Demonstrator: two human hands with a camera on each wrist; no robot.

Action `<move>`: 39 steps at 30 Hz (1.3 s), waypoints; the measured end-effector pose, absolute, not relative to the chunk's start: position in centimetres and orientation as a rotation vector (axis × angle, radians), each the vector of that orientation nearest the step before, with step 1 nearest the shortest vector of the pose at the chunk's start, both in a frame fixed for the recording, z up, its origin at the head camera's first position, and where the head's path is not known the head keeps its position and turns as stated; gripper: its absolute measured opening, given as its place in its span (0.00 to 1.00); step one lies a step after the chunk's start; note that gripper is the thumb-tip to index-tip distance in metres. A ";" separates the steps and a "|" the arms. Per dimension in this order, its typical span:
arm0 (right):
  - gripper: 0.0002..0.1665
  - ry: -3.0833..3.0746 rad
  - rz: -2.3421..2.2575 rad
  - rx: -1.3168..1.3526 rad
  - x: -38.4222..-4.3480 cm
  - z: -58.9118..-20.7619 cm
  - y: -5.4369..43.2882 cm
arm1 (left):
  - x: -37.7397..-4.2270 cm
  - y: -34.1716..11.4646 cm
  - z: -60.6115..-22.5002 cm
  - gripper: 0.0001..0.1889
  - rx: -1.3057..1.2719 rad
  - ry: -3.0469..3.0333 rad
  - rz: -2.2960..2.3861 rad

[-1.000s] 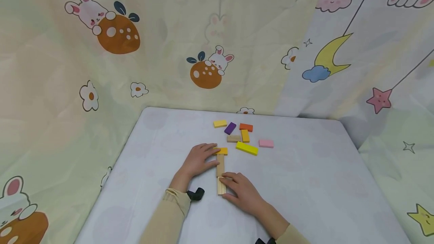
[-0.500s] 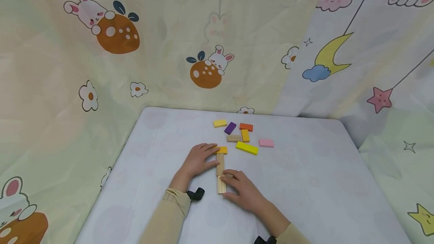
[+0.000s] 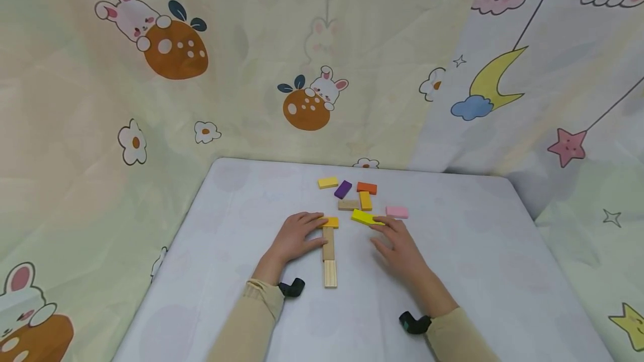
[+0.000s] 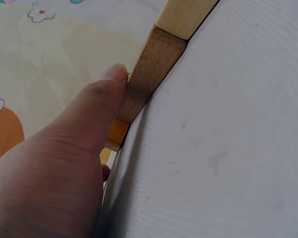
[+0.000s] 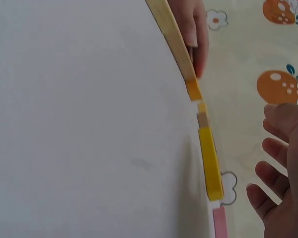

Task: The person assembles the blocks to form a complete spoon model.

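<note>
My left hand [image 3: 296, 237] lies beside a T-shaped line of blocks. Its fingertips touch the left end of an orange block [image 3: 331, 222], and its thumb [image 4: 116, 74] is against a brown wooden block [image 4: 153, 69]. A pale wooden block [image 3: 330, 274] continues the line towards me. To the right, my right hand [image 3: 402, 247] reaches over a bright yellow block [image 3: 362, 216], fingertips overlapping its right end in the head view. The right wrist view has these fingers [image 5: 273, 178] loosely bent and spread, with nothing between them.
Beyond the hands lie loose blocks: light yellow [image 3: 328, 182], purple [image 3: 343, 189], red-orange [image 3: 367, 188], amber [image 3: 365, 201], tan [image 3: 348, 205] and pink [image 3: 397, 213]. They sit on a white table [image 3: 493, 272] backed by a printed cloth [image 3: 241, 60].
My right hand has left the pale wooden block and moved forward and right to the yellow block. My left hand has stayed at the orange and brown blocks.
</note>
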State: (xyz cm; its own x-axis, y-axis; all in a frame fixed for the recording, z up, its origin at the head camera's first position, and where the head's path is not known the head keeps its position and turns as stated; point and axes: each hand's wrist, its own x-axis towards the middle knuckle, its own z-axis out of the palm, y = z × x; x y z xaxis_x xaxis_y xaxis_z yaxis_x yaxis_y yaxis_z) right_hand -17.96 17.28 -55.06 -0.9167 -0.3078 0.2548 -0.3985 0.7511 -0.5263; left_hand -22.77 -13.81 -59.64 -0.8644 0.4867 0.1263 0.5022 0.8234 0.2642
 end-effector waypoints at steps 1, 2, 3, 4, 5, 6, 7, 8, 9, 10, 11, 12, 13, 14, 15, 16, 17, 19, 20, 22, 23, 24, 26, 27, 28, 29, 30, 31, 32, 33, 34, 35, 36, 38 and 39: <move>0.22 -2.798 0.893 0.533 -18.5 -55.0 18.1 | -22.8 -13.8 -59.7 0.33 -0.803 -2.947 -0.450; 0.22 -2.794 0.902 0.504 -19.0 -55.0 18.9 | -22.8 -13.8 -59.7 0.33 -0.805 -2.945 -0.453; 0.22 -2.791 0.909 0.470 -19.4 -54.9 19.7 | -22.8 -13.7 -59.8 0.33 -0.806 -2.947 -0.452; 0.22 -2.787 0.914 0.445 -19.9 -54.9 20.5 | -22.8 -13.7 -59.8 0.33 -0.806 -2.948 -0.453; 0.22 -2.783 0.933 0.419 -20.3 -54.9 21.2 | -22.8 -13.7 -59.8 0.33 -0.806 -2.947 -0.458; 0.22 -2.777 0.943 0.401 -20.8 -54.9 21.9 | -22.8 -13.8 -59.7 0.33 -0.805 -2.951 -0.457; 0.22 -2.776 0.951 0.379 -21.1 -54.9 22.6 | -22.8 -13.8 -59.7 0.33 -0.805 -2.951 -0.460; 0.22 -2.777 0.961 0.360 -21.4 -54.9 23.1 | -22.8 -13.8 -59.6 0.33 -0.805 -2.954 -0.464; 0.23 -2.782 0.974 0.341 -21.7 -54.9 23.6 | -22.9 -13.8 -59.6 0.33 -0.806 -2.955 -0.465; 0.23 -2.788 0.995 0.328 -22.0 -54.9 24.0 | -22.9 -13.9 -59.6 0.33 -0.807 -2.954 -0.468; 0.23 -2.790 1.024 0.305 -22.3 -55.0 24.4 | -22.9 -13.9 -59.5 0.34 -0.808 -2.952 -0.472; 0.23 -2.798 1.044 0.282 -22.6 -55.2 24.8 | -23.0 -13.9 -59.6 0.34 -0.809 -2.949 -0.477; 0.23 -2.812 1.071 0.249 -22.8 -55.4 25.1 | -23.0 -13.9 -59.6 0.34 -0.809 -2.947 -0.479; 0.24 -2.825 1.089 0.217 -23.1 -55.7 25.4 | -23.0 -13.9 -59.7 0.34 -0.809 -2.943 -0.488; 0.24 -2.836 1.115 0.186 -23.3 -56.0 25.7 | -23.0 -13.9 -59.7 0.34 -0.809 -2.941 -0.487; 0.25 -2.847 1.127 0.162 -23.6 -56.4 25.9 | -23.0 -13.9 -59.8 0.34 -0.808 -2.940 -0.490; 0.25 -2.856 1.137 0.133 -23.9 -56.8 26.2 | -23.0 -13.9 -59.8 0.34 -0.808 -2.937 -0.497; 0.26 -2.879 1.149 0.092 -24.2 -57.3 26.5 | -23.0 -13.9 -59.9 0.34 -0.808 -2.935 -0.500; 0.26 -2.886 1.151 0.079 -24.4 -57.5 26.6 | -23.0 -13.9 -60.0 0.34 -0.807 -2.932 -0.504; 0.26 -2.892 1.152 0.072 -24.6 -57.8 26.7 | -23.1 -13.9 -60.1 0.34 -0.805 -2.932 -0.506; 0.26 -2.892 1.152 0.068 -24.7 -57.9 26.7 | -23.1 -13.9 -60.1 0.34 -0.806 -2.930 -0.509; 0.26 -2.889 1.141 0.070 -24.7 -58.0 26.7 | -23.1 -13.9 -60.1 0.34 -0.806 -2.929 -0.509; 0.25 -2.881 1.124 0.077 -24.8 -58.0 26.6 | -23.2 -13.9 -60.1 0.34 -0.802 -2.933 -0.506; 0.24 -2.877 1.120 0.082 -24.8 -58.1 26.6 | -23.2 -13.9 -60.1 0.34 -0.799 -2.938 -0.499; 0.24 -2.875 1.118 0.085 -24.8 -58.1 26.5 | -23.2 -13.9 -60.1 0.34 -0.797 -2.944 -0.495; 0.23 -2.871 1.117 0.086 -24.7 -58.1 26.5 | -23.2 -13.9 -60.0 0.34 -0.794 -2.950 -0.488; 0.23 -2.872 1.118 0.089 -24.6 -58.1 26.4 | -23.1 -13.9 -60.0 0.35 -0.791 -2.957 -0.484; 0.22 -2.877 1.121 0.093 -24.5 -58.1 26.3 | -23.1 -13.8 -59.9 0.35 -0.789 -2.964 -0.479; 0.22 -2.879 1.124 0.100 -24.4 -58.0 26.3 | -23.1 -13.8 -59.9 0.35 -0.790 -2.966 -0.485; 0.22 -2.885 1.122 0.105 -24.3 -58.0 26.2 | -23.1 -13.8 -59.8 0.35 -0.789 -2.969 -0.488; 0.22 -2.893 1.120 0.109 -24.2 -57.9 26.1 | -23.1 -13.8 -59.7 0.35 -0.790 -2.969 -0.498; 0.22 -2.900 1.118 0.114 -24.0 -57.9 26.0 | -23.1 -13.8 -59.7 0.34 -0.792 -2.968 -0.504; 0.22 -2.910 1.118 0.119 -23.9 -57.8 25.9 | -23.0 -13.8 -59.6 0.34 -0.792 -2.967 -0.510; 0.22 -2.924 1.116 0.130 -23.7 -57.7 25.7 | -23.0 -13.8 -59.6 0.34 -0.796 -2.961 -0.517; 0.22 -2.933 1.116 0.132 -23.7 -57.7 25.6 | -23.0 -13.8 -59.6 0.34 -0.795 -2.962 -0.512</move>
